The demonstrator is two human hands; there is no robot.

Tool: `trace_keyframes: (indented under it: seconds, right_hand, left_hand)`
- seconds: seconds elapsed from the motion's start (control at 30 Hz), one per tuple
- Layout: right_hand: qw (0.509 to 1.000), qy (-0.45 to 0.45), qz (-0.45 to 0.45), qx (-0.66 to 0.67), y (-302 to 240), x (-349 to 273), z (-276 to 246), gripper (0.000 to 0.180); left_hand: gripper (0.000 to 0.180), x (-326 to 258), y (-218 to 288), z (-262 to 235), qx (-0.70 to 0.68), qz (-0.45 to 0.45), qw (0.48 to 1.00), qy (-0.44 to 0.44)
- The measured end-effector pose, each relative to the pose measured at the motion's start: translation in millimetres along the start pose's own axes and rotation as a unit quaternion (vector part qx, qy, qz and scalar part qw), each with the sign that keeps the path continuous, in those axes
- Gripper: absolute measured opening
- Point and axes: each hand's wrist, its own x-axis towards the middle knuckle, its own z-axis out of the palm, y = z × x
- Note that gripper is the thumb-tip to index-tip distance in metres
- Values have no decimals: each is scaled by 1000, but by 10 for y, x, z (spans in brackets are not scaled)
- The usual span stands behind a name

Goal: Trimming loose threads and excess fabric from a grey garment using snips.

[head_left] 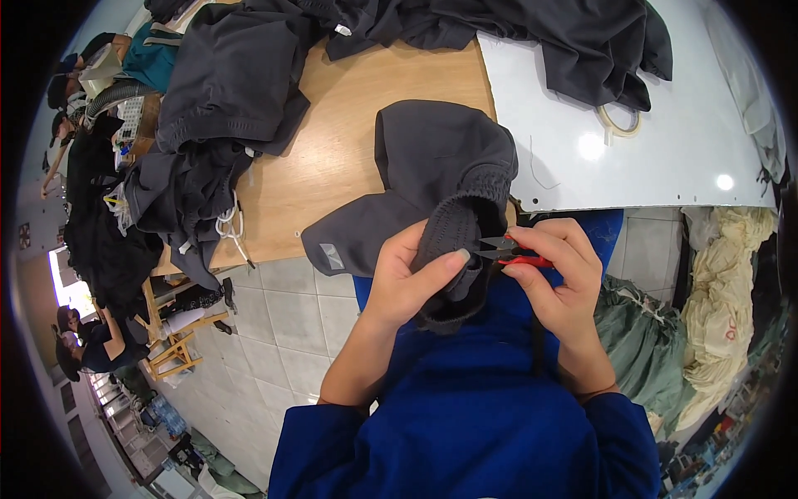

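Observation:
A dark grey garment point(436, 141) with a gathered elastic waistband lies over the table's near edge, its opening turned toward me. My left hand point(407, 279) grips the waistband, thumb on the inner side and fingers behind the cloth. In my right hand point(557, 270) is a pair of small thread snips point(524, 257) with red handles. Their pointed metal blades reach to the band close to my left thumb and look slightly apart. A small light grey patch point(332, 256) shows on the garment's left leg. Whether a thread lies between the blades is too small to tell.
More dark grey garments point(229, 75) are heaped at the left and along the back of the wooden table point(332, 108). A tape roll point(619, 121) rests on the adjoining white table point(665, 158). Green and cream sacks point(723, 308) stand at right. Other people point(104, 337) are at far left.

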Motion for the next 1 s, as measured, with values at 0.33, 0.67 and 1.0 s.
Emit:
trace_keyframes:
  seconds: [0.33,0.67,1.0]
  right_hand:
    - [999,4,-24,-25,14,26,17,37]
    - [999,4,-23,-25,18,24,60,36]
    - [999,-4,-33,-26,48,5,60,34]
  left_hand:
    - [40,-7,9,-37,46,33,997,-58]
    - [34,-20,-24,-40,52,-4,998,-33]
    - [35,-24,-21,-77,106,23,991,-73]
